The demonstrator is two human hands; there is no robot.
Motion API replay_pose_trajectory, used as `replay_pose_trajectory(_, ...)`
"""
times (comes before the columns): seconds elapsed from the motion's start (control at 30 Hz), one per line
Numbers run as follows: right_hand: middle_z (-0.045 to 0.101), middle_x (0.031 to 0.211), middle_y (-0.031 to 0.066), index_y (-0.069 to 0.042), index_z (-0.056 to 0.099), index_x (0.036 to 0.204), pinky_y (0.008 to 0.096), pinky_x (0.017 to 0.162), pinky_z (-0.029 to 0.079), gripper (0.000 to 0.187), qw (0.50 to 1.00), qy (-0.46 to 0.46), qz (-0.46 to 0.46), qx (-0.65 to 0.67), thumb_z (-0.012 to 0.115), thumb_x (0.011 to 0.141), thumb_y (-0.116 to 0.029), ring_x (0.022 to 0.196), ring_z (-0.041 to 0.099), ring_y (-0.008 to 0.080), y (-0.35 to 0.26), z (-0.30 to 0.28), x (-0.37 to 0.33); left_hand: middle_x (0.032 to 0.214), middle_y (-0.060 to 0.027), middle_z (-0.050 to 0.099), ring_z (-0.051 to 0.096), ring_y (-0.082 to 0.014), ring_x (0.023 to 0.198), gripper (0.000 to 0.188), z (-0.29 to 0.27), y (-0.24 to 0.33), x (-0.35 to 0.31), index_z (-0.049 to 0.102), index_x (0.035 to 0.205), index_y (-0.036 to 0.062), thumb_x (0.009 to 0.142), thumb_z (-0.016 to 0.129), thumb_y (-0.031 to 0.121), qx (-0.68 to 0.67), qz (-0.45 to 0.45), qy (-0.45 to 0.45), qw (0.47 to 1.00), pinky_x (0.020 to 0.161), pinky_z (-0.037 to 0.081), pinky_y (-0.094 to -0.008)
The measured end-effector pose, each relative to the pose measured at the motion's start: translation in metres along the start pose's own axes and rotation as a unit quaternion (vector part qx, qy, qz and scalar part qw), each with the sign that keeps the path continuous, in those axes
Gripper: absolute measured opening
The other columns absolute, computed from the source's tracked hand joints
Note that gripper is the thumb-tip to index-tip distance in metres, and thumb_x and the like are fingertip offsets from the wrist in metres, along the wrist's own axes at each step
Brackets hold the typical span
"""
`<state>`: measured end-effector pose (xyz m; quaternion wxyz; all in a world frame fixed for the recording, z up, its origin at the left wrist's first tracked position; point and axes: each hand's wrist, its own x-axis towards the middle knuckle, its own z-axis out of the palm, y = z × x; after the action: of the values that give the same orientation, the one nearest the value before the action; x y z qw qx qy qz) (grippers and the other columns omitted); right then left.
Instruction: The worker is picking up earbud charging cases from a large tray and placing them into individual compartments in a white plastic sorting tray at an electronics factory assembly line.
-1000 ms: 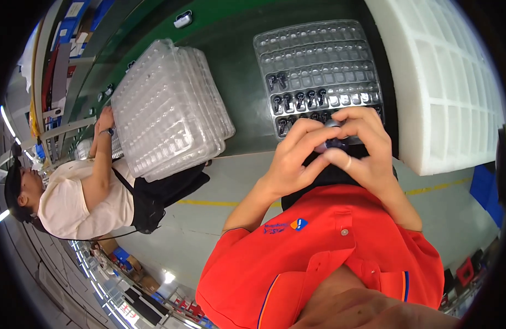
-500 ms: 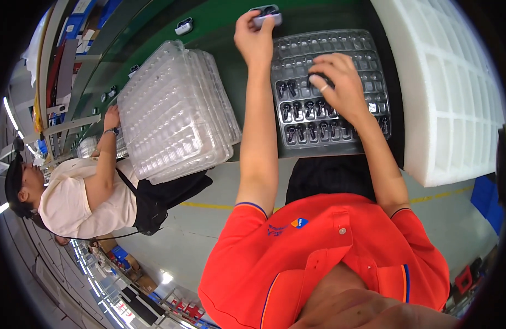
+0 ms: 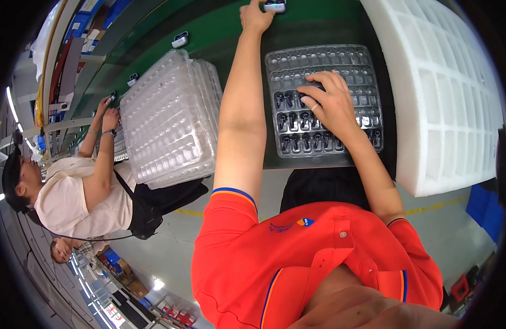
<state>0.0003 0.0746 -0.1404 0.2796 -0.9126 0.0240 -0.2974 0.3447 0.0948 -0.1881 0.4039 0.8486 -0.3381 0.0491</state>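
At the far edge of the green surface, my left hand (image 3: 256, 19) has its thumb and finger around the left end of a small white earbud case (image 3: 275, 6) with a dark inside. Part of those fingers is cut off by the picture's top. My right hand (image 3: 332, 104) is over a clear plastic tray (image 3: 352, 56), thumb and forefinger closed round a black earbud at a pocket in a middle row. More dark shapes under its fingers are partly hidden. Black earbuds (image 3: 294, 119) fill pockets in the nearer rows; the two far rows look bare.
A tall stack of clear trays (image 3: 168, 120) stands left of my left arm. White foam with compartments (image 3: 450, 104) is at the right. Another earbud case (image 3: 180, 40) lies on the green belt (image 3: 220, 24). A co-worker (image 3: 83, 192) handles items at the left.
My left hand has moved farther away with the earbud case. My right hand has shifted left and lower over the tray's earbud rows. The co-worker's second hand has come into view.
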Motion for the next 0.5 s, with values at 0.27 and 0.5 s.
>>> replay_pose_trajectory(0.27,0.063,0.112,0.0097,-0.009,0.073,0.102,0.0488,0.106,0.041,0.021,0.998,0.02,0.026,0.045,0.067,0.082,-0.004,0.111,0.059,0.0317,0.006,-0.005,-0.002,0.092,-0.004,0.068,0.063,-0.0121,0.079,0.014,-0.093,0.118,-0.179,0.07,0.098,0.0019,0.084,0.069,0.006,-0.101,-0.011,0.06,0.993,0.073,0.053,-0.0272)
replay_pose_trajectory(0.5,0.064,0.114,0.0099,-0.009,0.072,0.101,0.0493,0.106,0.042,0.02,1.0,0.014,0.014,0.016,0.069,0.081,-0.005,0.114,0.058,0.0331,0.002,-0.003,0.0,0.108,-0.0093,0.061,0.061,-0.0244,0.101,0.019,-0.082,0.108,-0.248,0.071,0.099,0.0062,0.081,0.076,0.011,-0.058,0.005,-0.008,0.998,0.082,0.051,-0.0336)
